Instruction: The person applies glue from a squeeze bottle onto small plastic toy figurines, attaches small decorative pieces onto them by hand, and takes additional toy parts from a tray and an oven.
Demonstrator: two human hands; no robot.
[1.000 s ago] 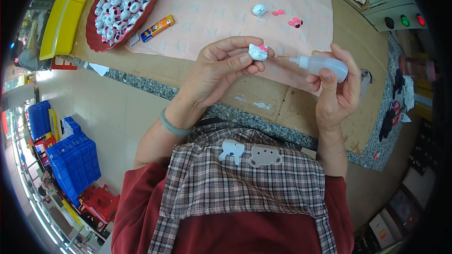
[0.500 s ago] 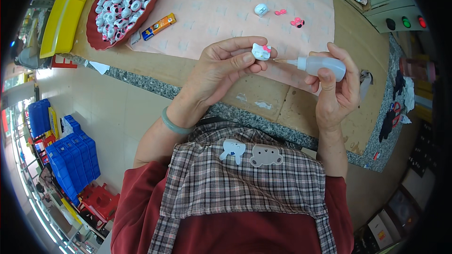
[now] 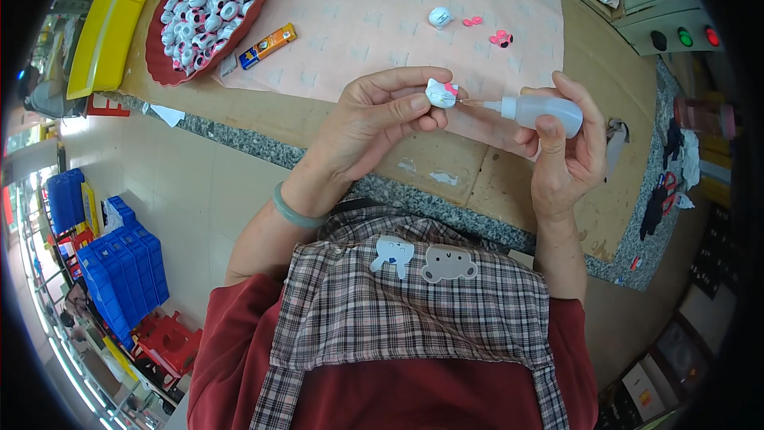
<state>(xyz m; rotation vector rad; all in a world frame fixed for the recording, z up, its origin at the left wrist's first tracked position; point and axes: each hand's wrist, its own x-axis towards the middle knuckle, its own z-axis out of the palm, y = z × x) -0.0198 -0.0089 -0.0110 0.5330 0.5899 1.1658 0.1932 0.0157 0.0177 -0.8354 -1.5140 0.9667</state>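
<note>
Between the thumb and fingers of my left hand is a small white cat-head figure with a pink bow. My right hand is wrapped round a translucent squeeze bottle, held sideways. Its thin nozzle tip reaches the figure's right edge, touching it or nearly so. Beyond my hands, on the pink sheet, lie a white rounded piece, small pink pieces and a pink piece with a black part.
A red scalloped bowl heaped with white and pink figures stands at the far left, beside a yellow bin. An orange and blue packet lies near it. Red-handled scissors rest at the right edge. Blue crates stand on the floor.
The figure in my left hand has tilted slightly and shifted a little. The bottle in my right hand has moved slightly left, its tip still at the figure's edge.
</note>
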